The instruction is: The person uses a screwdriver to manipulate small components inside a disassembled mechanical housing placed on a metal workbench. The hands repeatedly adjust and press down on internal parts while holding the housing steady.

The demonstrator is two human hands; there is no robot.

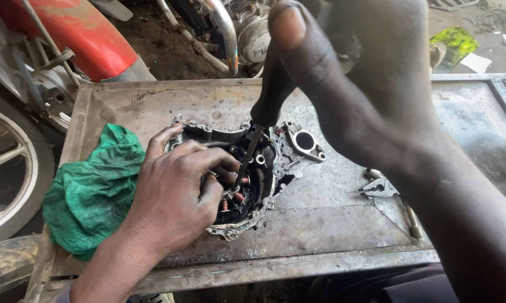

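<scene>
Outdoor workshop, dirt ground, grimy. Big flat metal tray [331, 224] takes up most of the view, dull grey, scratched, raised rim, oil stains. Behind it at the upper left a motorcycle: red fender [79, 39], glossy but scuffed, spoked wheel [6, 163] at the left edge, chrome pipe [225, 33] curving down past engine parts.

Crumpled green cloth [90, 191] lies on the tray's left end, soft, wrinkled, touching the left hand's wrist. Engine cover [281, 163] sits in the tray's middle, cast aluminium, jagged outline, greasy black inside, copper-coloured coils in the hollow, round hole in its right lug.

Left hand [174, 196] rests on the cover's left side, fingers curled down into the hollow, pinching something small there; what it is cannot be told. Right hand [365, 73] is close to the camera, closed tight round the black handle of a screwdriver [264, 112], thumb along the top; the thin shaft slants down into the cover beside the left fingers.

Pliers [379, 188], grey metal, lie on the tray to the cover's right, apart from it.
</scene>
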